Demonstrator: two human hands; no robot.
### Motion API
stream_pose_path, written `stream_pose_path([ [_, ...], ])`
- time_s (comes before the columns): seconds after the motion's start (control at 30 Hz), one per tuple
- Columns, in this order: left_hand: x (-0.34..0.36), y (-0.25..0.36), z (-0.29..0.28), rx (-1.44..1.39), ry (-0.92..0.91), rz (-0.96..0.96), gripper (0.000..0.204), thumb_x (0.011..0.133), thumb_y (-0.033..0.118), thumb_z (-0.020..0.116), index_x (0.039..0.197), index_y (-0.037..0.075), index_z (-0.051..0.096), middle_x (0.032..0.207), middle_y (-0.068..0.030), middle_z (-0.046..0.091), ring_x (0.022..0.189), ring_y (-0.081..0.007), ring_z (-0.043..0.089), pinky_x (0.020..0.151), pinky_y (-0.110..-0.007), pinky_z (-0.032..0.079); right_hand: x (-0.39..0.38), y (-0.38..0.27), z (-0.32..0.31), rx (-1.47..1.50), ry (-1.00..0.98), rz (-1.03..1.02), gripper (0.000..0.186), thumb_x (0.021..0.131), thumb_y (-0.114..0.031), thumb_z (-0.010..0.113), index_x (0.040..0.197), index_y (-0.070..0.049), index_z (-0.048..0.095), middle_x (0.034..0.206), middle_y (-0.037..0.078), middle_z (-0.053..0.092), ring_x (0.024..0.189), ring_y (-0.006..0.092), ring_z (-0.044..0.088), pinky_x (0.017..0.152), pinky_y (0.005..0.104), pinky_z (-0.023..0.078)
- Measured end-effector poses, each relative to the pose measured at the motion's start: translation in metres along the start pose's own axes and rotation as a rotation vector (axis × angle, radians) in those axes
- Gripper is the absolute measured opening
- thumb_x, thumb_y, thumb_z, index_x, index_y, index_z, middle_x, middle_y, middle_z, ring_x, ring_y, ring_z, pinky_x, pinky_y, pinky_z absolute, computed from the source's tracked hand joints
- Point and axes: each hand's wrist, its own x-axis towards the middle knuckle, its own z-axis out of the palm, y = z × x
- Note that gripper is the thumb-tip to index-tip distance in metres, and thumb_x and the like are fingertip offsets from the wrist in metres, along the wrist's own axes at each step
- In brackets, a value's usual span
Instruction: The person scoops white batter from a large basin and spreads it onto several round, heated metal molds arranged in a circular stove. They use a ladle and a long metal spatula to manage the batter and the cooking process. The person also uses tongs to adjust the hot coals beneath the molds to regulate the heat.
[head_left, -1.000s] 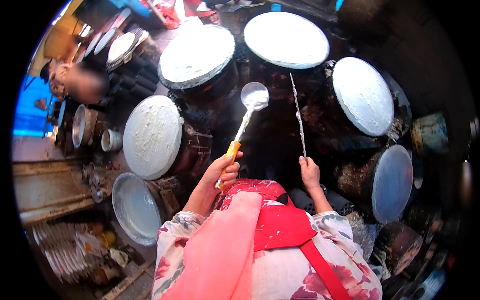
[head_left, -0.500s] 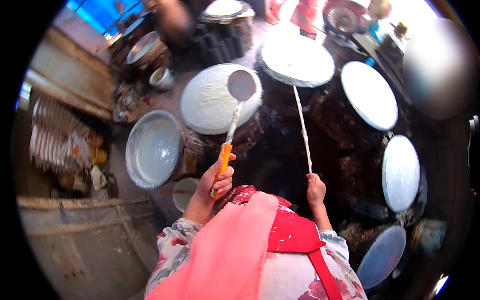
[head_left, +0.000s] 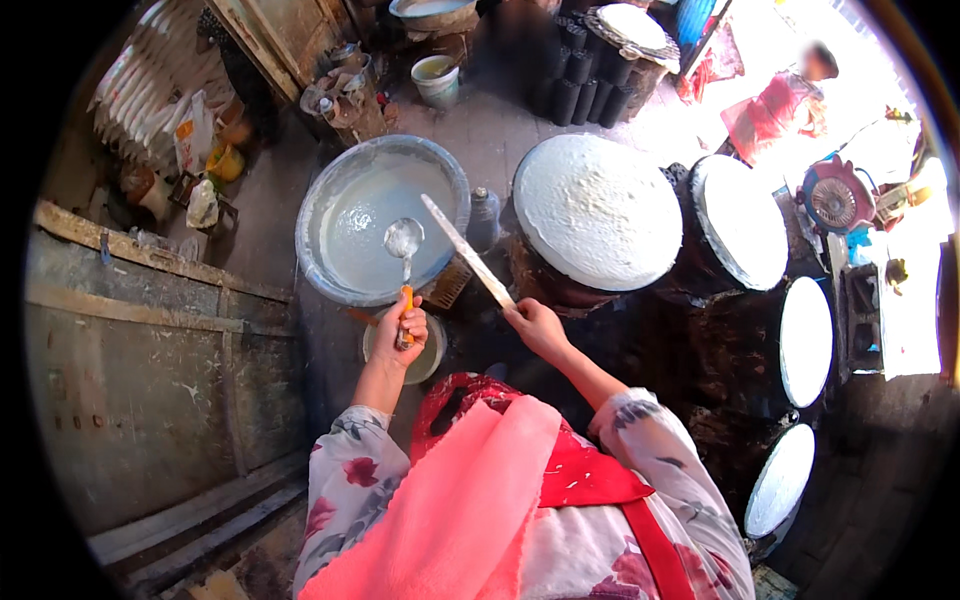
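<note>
My left hand grips the orange handle of a metal ladle, whose round bowl is over a wide, rimmed basin of thin white batter. My right hand holds a long, flat stick coated in white, angled up toward the basin's right part. Beside the basin stands a round plate covered in white batter on a dark drum, with more white-topped drums curving round to my right. A pale bucket is partly hidden below my left hand.
A person in pink is at the back right near a red fan. Dark cylinders are stacked behind the drums. A small white bucket is at the back, and a wooden panel lines the left side.
My view has swung left, bringing the batter basin ahead of me. The ladle now sits over that basin, and the stick has tilted leftward toward it, its wide side showing.
</note>
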Motion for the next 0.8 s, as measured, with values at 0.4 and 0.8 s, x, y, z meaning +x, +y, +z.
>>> stream_pose_path([
  [0.4, 0.104, 0.057, -0.120, 0.482, 0.464, 0.142, 0.031, 0.093, 0.038, 0.049, 0.098, 0.008, 0.054, 0.071, -0.0025, 0.054, 0.058, -0.0135, 0.054, 0.053, -0.026, 0.049, 0.119, -0.046, 0.155, 0.036, -0.397, -0.022, 0.039, 0.070, -0.028, 0.070, 0.096, 0.000, 0.063, 0.089, 0.021, 0.066, 0.082, 0.0323, 0.065, 0.072, 0.0408, 0.051],
  [0.8, 0.059, 0.026, -0.150, 0.964, 0.271, -0.255, 0.035, 0.093, 0.041, 0.047, 0.109, 0.011, 0.056, 0.077, -0.0020, 0.059, 0.062, -0.0141, 0.055, 0.060, -0.026, 0.048, -0.076, 0.213, 0.087, 0.110, 0.038, 0.506, 0.035, 0.081, -0.036, 0.053, 0.089, -0.004, 0.067, 0.088, 0.019, 0.066, 0.087, 0.0369, 0.063, 0.076, 0.0464, 0.049],
])
